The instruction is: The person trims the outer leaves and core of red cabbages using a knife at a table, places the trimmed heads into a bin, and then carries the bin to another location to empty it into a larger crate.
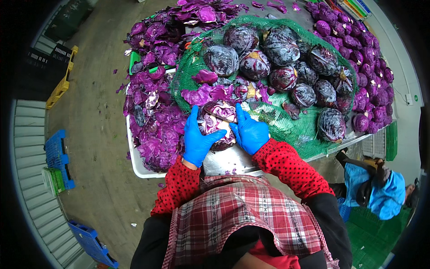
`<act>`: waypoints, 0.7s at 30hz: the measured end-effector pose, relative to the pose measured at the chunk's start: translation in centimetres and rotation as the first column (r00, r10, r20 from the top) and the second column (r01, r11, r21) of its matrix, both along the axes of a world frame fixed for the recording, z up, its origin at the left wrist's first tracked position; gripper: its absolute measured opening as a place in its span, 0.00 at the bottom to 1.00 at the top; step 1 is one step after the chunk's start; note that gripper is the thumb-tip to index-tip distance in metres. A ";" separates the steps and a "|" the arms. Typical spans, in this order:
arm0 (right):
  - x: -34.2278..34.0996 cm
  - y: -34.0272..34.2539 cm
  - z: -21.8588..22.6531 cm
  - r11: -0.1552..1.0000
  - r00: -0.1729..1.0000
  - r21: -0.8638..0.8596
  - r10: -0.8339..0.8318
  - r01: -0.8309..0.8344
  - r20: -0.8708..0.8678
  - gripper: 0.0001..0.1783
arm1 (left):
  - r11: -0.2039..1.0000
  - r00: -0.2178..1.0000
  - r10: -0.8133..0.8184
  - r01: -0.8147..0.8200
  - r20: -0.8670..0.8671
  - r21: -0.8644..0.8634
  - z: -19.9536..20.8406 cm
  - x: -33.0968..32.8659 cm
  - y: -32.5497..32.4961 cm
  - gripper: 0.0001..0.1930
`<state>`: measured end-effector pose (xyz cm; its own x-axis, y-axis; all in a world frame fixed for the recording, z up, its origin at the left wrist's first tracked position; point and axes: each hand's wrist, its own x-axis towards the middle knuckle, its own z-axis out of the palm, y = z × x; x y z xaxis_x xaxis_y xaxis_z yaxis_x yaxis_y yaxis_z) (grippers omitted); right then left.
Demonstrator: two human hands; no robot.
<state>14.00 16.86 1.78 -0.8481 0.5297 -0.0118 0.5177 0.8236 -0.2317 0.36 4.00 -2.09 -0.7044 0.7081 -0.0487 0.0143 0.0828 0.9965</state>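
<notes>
A red cabbage (218,117) with a cut, purple-and-white face turned up sits at the near edge of the metal table (228,162). My left hand (197,141), in a blue glove, grips its left side, with the thumb reaching across the front. On the other side my right hand (251,131), also gloved in blue, presses against the cabbage with index finger and thumb. A thin dark strip that looks like a knife blade (227,120) crosses the cut face from this hand; its handle is hidden. Loose purple leaves (204,93) lie just beyond.
A green mesh net (280,123) holds several whole dark cabbages (282,45). At left, a white tub (134,154) is heaped with purple leaves. Peeled cabbages (363,58) pile up at far right. Another person in blue (376,190) is at lower right; blue pallets (58,152) stand at left.
</notes>
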 end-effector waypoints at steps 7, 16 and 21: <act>-4.3 4.6 0.4 0.932 0.949 -0.263 -0.182 0.250 0.257 0.32 | 0.995 0.944 0.034 -0.064 -0.330 -0.081 0.0 1.4 0.6 0.51; -1.4 5.5 0.7 0.987 0.982 -0.124 -0.118 0.100 -0.146 0.26 | 0.998 0.940 0.060 -0.062 -0.337 0.005 0.6 1.7 -1.5 0.56; 3.6 -1.4 0.5 0.998 0.994 -0.051 -0.049 0.045 -0.099 0.34 | 0.992 0.930 -0.013 -0.034 -0.368 -0.119 1.3 1.2 -1.0 0.54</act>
<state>17.58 15.51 2.30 -0.8204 0.5699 0.0456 0.5277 0.7855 -0.3233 1.53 2.96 -0.75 -0.6967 0.7055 0.1298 0.3760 0.2050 0.9037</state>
